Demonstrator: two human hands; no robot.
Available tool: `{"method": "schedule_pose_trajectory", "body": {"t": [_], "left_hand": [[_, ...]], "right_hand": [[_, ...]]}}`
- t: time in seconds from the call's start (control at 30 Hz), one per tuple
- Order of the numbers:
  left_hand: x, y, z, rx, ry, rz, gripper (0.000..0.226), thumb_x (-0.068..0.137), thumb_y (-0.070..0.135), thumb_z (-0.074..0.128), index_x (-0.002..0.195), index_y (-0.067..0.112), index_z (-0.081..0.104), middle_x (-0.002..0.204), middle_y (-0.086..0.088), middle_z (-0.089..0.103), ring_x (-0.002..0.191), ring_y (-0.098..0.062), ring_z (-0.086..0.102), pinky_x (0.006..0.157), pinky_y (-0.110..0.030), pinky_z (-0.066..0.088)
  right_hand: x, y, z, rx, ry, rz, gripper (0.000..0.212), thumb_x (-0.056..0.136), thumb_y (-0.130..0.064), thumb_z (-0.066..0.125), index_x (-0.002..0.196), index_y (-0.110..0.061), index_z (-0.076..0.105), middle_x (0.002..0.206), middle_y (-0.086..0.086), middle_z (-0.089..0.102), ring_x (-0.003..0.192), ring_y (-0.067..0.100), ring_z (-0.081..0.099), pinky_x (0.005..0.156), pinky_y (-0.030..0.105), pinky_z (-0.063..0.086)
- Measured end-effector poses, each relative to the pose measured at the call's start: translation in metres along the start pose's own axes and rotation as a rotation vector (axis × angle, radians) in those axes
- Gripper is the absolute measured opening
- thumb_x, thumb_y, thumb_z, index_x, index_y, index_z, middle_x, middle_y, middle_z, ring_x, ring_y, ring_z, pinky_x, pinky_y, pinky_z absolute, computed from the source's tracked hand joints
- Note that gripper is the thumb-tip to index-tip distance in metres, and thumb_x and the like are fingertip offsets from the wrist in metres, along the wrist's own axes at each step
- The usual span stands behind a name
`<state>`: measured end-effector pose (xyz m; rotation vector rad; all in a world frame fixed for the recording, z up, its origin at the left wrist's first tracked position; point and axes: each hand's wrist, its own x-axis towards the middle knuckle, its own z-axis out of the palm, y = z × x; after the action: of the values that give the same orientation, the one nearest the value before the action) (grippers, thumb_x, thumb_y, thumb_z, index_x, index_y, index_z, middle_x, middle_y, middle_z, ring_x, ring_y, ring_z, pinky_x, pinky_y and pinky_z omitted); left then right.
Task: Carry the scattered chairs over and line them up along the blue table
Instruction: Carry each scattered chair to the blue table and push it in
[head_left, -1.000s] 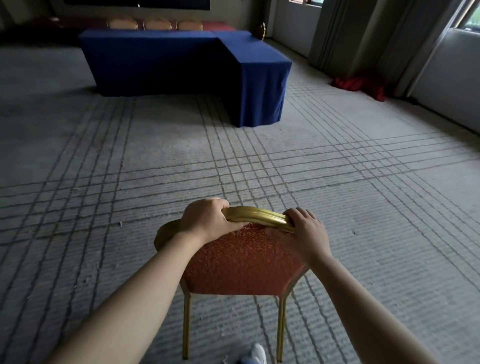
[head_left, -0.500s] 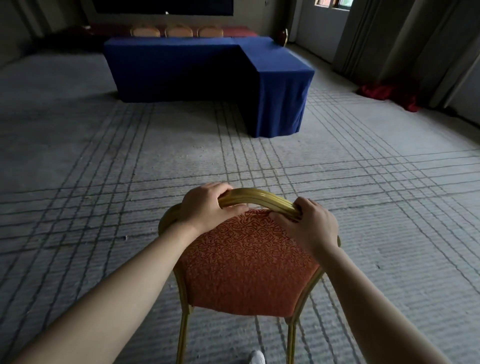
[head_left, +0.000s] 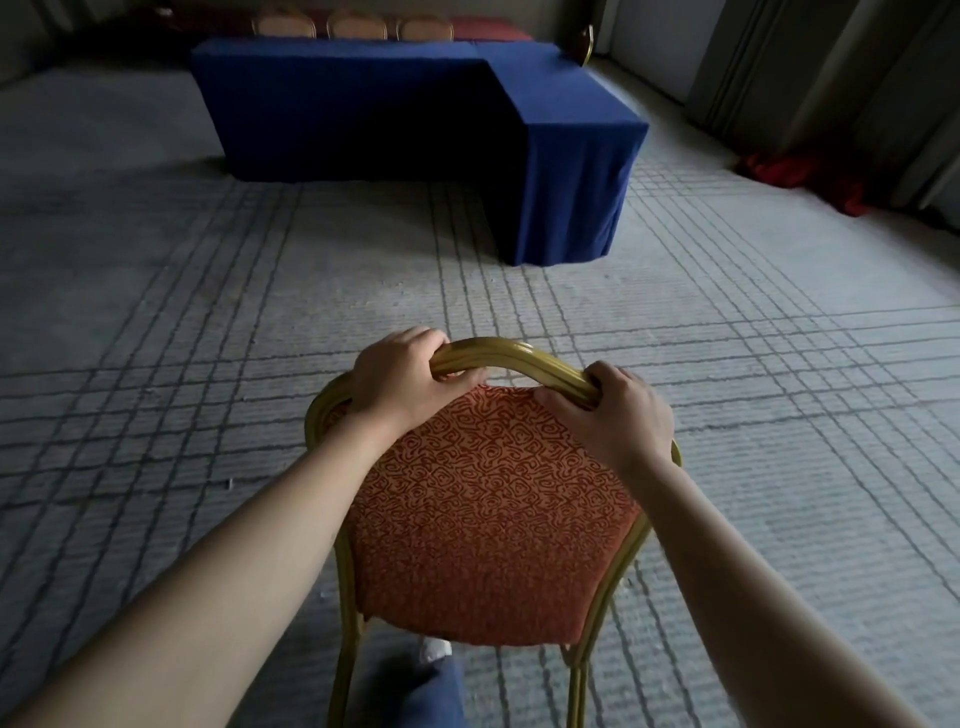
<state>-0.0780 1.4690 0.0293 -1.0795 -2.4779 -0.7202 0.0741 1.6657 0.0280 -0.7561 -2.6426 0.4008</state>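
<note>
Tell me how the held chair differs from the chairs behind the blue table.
The held chair is gripped at its top rail by the left hand and right hand; the row of chairs stands alone. The held chair is out on the carpet, apart from the blue table; the row of chairs lines its far side. The held chair's whole back shows; the row of chairs shows only tops. Both have rounded backs.

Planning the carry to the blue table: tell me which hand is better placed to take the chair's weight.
Left, marginally. The left hand wraps the chair's gold rail near its crest; the right hand grips lower on the slope. Both hold it.
</note>
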Motion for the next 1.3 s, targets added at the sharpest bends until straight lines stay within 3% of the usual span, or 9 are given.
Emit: {"method": "schedule_pose_trajectory", "body": {"t": [0.1, 0.17, 0.33, 0.43, 0.6, 0.93, 1.03, 1.17, 1.3], "left_hand": [[0.032, -0.016, 0.015, -0.027, -0.022, 0.005, 0.056, 0.074, 0.080, 0.044, 0.073, 0.025, 0.056, 0.070, 0.014, 0.053, 0.061, -0.008, 0.051, 0.050, -0.022, 0.031], [0.056, -0.027, 0.025, -0.040, -0.067, 0.002, 0.056, 0.074, 0.080, 0.043, 0.077, 0.027, 0.059, 0.073, 0.014, 0.055, 0.065, -0.008, 0.053, 0.053, -0.023, 0.032], [0.110, -0.056, 0.057, 0.023, -0.139, -0.078, 0.060, 0.072, 0.085, 0.041, 0.069, 0.026, 0.054, 0.067, 0.012, 0.054, 0.060, -0.009, 0.053, 0.049, -0.022, 0.032], [0.134, -0.070, 0.077, 0.049, -0.126, -0.074, 0.060, 0.074, 0.083, 0.042, 0.066, 0.025, 0.054, 0.064, 0.011, 0.054, 0.055, -0.008, 0.051, 0.046, -0.021, 0.029], [0.160, -0.079, 0.098, 0.041, -0.082, -0.041, 0.056, 0.075, 0.079, 0.050, 0.059, 0.025, 0.049, 0.059, 0.010, 0.050, 0.048, -0.009, 0.046, 0.042, -0.021, 0.023], [0.224, -0.082, 0.113, -0.003, -0.134, -0.150, 0.064, 0.065, 0.085, 0.056, 0.052, 0.022, 0.049, 0.048, 0.009, 0.049, 0.046, -0.004, 0.048, 0.042, -0.023, 0.025], [0.259, -0.072, 0.115, -0.030, -0.099, -0.110, 0.062, 0.067, 0.083, 0.057, 0.054, 0.022, 0.053, 0.048, 0.009, 0.049, 0.046, -0.004, 0.048, 0.042, -0.023, 0.028], [0.318, -0.051, 0.135, -0.080, -0.051, -0.019, 0.061, 0.066, 0.084, 0.055, 0.060, 0.023, 0.059, 0.056, 0.009, 0.054, 0.053, -0.005, 0.052, 0.047, -0.028, 0.041], [0.384, -0.031, 0.168, -0.131, -0.020, 0.072, 0.059, 0.066, 0.083, 0.055, 0.059, 0.025, 0.057, 0.057, 0.012, 0.049, 0.051, -0.002, 0.047, 0.045, -0.026, 0.038]], "right_hand": [[0.035, 0.001, 0.009, 0.008, -0.026, -0.047, 0.056, 0.072, -0.081, 0.051, 0.097, -0.031, 0.061, 0.099, -0.010, 0.059, 0.103, 0.015, 0.051, 0.077, 0.031, 0.041], [0.062, -0.002, 0.016, 0.008, -0.031, -0.070, 0.057, 0.075, -0.075, 0.053, 0.104, -0.028, 0.063, 0.107, -0.008, 0.060, 0.109, 0.017, 0.049, 0.085, 0.033, 0.041], [0.129, -0.010, 0.041, -0.029, -0.051, 0.077, 0.054, 0.073, -0.075, 0.054, 0.078, -0.021, 0.055, 0.074, -0.004, 0.060, 0.074, 0.023, 0.058, 0.058, 0.031, 0.036], [0.162, -0.009, 0.059, -0.050, -0.001, 0.140, 0.056, 0.071, -0.075, 0.055, 0.071, -0.019, 0.055, 0.064, -0.005, 0.058, 0.064, 0.023, 0.056, 0.054, 0.029, 0.034], [0.192, -0.001, 0.085, -0.072, 0.132, 0.189, 0.058, 0.063, -0.075, 0.054, 0.066, -0.017, 0.058, 0.061, -0.004, 0.058, 0.061, 0.022, 0.056, 0.055, 0.029, 0.036], [0.262, 0.012, 0.081, -0.036, 0.065, 0.170, 0.056, 0.061, -0.072, 0.063, 0.059, -0.016, 0.054, 0.050, -0.003, 0.051, 0.055, 0.019, 0.053, 0.053, 0.027, 0.032], [0.288, 0.022, 0.064, -0.049, 0.114, 0.170, 0.056, 0.059, -0.071, 0.064, 0.063, -0.016, 0.057, 0.052, -0.002, 0.053, 0.056, 0.020, 0.054, 0.053, 0.028, 0.036], [0.328, 0.048, 0.042, -0.042, 0.205, 0.186, 0.052, 0.061, -0.066, 0.068, 0.063, -0.015, 0.057, 0.051, -0.002, 0.053, 0.053, 0.018, 0.053, 0.052, 0.027, 0.031], [0.379, 0.086, 0.033, -0.017, 0.289, 0.193, 0.048, 0.060, -0.064, 0.071, 0.065, -0.017, 0.063, 0.054, -0.005, 0.057, 0.054, 0.018, 0.055, 0.050, 0.027, 0.038]]}}
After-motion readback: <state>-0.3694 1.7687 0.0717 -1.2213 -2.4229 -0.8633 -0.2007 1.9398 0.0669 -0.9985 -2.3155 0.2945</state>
